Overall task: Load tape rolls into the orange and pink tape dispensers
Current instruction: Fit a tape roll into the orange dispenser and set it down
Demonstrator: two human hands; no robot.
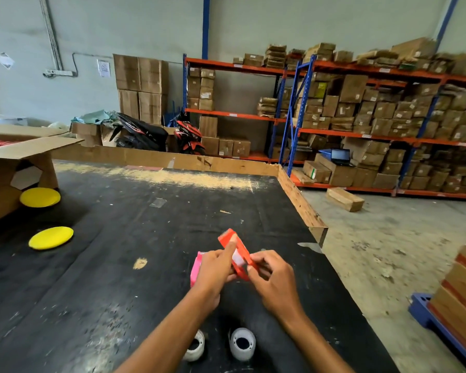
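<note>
At the worktop's (119, 265) left edge an open cardboard box (16, 162) stands with its flap folded out. Just beside it lies one yellow disc (40, 197), partly tucked under the box's corner; a second yellow disc (51, 237) lies nearer, apart from the first, flat on the black surface.

Toward the middle of the worktop, closer to its right edge than its left, both hands meet over the dispensers. The left hand (215, 270) covers most of the pink tape dispenser (194, 270) — only its left side shows past the knuckles — and its index finger stretches up along the orange tape dispenser (233, 247), pressing on its upper part. Whether the remaining left fingers grip the pink one or merely rest against it cannot be told. The right hand (273, 281) is curled, pinching the lower end of the orange dispenser, which is tilted and raised off the surface.

Near the front edge, below the forearms, two white tape rolls stand close together — the left tape roll (197, 345) half hidden by the left forearm, the right tape roll (242, 343) fully visible, its dark core facing the camera.
</note>
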